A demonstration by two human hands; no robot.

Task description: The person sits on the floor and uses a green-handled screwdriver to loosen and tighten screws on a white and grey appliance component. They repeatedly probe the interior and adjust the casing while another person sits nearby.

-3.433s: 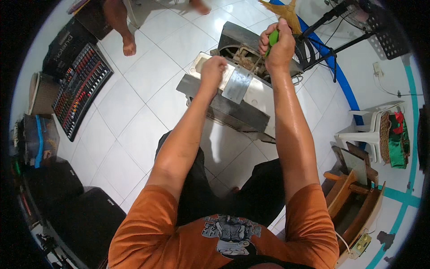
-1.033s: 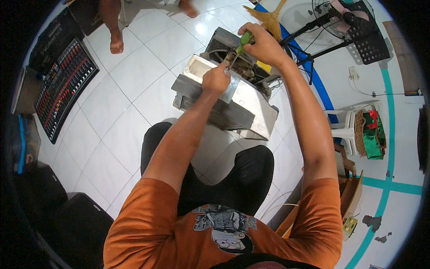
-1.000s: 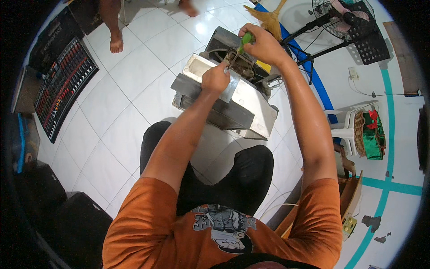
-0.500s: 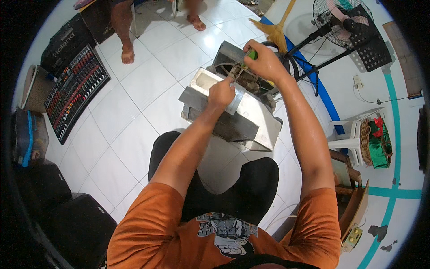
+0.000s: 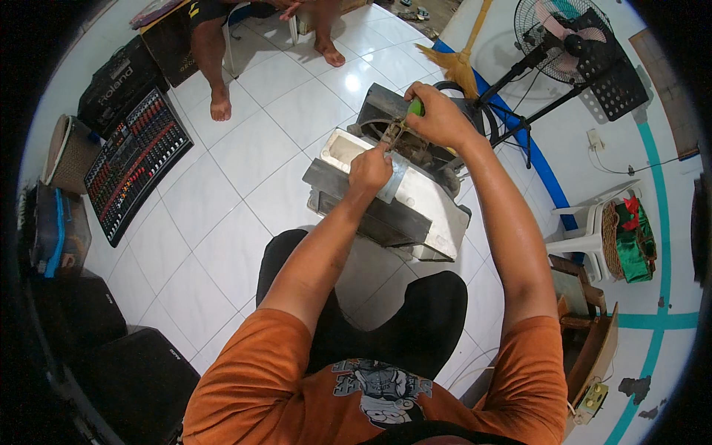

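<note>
An opened machine [image 5: 434, 208] with white foam-like and dark grey panels sits on the floor in front of my knees. Its far end exposes a dirty mechanism [image 5: 417, 152]. My right hand [image 5: 437, 119] is closed around the green handle of a screwdriver [image 5: 417, 108], whose shaft points down into the mechanism. Just left of that shaft, my left hand [image 5: 371, 170] is closed, its index finger and thumb reaching to the mechanism's edge. What those fingertips grip, if anything, is too small to tell. A strip of silvery tape [image 5: 393, 179] crosses the white panel beside them.
An audio mixer [image 5: 137, 167] and black speakers [image 5: 133, 386] line the left side. A person's bare feet [image 5: 221, 104] rest on the tiles ahead. Right of the machine stand a straw broom [image 5: 452, 65], a fan [image 5: 567, 41], a white plastic chair [image 5: 582, 241] and a wooden cabinet [image 5: 593, 348].
The whole view has shifted, so the surroundings sit slightly lower. Both hands remain at the mechanism, with the screwdriver still in my right. The seated person's hand now shows at the top.
</note>
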